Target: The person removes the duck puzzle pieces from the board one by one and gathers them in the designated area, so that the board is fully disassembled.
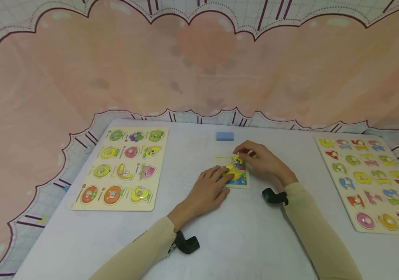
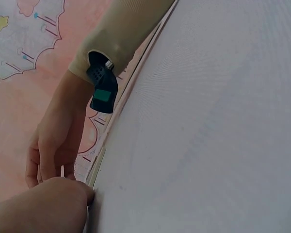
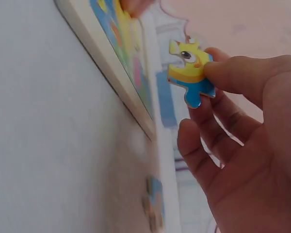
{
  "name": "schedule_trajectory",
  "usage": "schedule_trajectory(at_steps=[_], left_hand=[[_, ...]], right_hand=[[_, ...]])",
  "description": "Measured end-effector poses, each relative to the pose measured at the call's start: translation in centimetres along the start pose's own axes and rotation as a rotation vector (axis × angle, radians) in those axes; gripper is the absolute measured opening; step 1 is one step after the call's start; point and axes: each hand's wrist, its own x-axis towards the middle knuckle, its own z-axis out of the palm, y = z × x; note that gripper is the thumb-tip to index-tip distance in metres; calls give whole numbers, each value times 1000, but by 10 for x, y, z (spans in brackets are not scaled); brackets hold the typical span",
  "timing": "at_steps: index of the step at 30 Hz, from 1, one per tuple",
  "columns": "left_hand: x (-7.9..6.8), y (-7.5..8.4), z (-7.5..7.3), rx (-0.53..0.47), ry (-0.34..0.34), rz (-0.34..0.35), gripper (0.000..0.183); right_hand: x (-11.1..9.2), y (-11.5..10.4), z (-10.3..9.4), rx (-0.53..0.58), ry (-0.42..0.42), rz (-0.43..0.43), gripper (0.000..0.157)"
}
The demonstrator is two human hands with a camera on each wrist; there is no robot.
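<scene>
A small jigsaw puzzle in a pale tray lies mid-table, with yellow and blue pieces in it and a bare patch at its upper left. My left hand rests on it, fingers stretched over the pieces. At the tray's upper right, my right hand pinches a jigsaw piece between thumb and fingers. That piece is yellow and blue with a printed eye, held above the table. In the right wrist view another jigsaw piece lies on the table beside the tray. The left wrist view hides the puzzle almost wholly.
A blue block lies behind the puzzle. To the left is a fruit puzzle board; to the right, a number puzzle board. The white table ends at a patterned cloth behind.
</scene>
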Motion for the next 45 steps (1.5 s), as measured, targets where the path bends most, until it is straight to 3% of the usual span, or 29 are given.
schedule_trajectory(at_steps=[7, 14, 20, 32, 45], left_hand=[[-1, 0, 0, -8, 4, 3, 42], [-3, 1, 0, -23, -8, -11, 42], [-3, 2, 0, -45, -8, -14, 42], [-2, 3, -2, -49, 17, 2, 42], [-2, 3, -4, -52, 12, -3, 42]], right_hand=[[-8, 13, -15, -32, 21, 43, 20], [-15, 22, -23, 15, 3, 109, 20], [-21, 29, -30, -41, 7, 168, 19], [-34, 35, -50, -134, -6, 170, 16], [-46, 48, -61, -154, 4, 199, 19]])
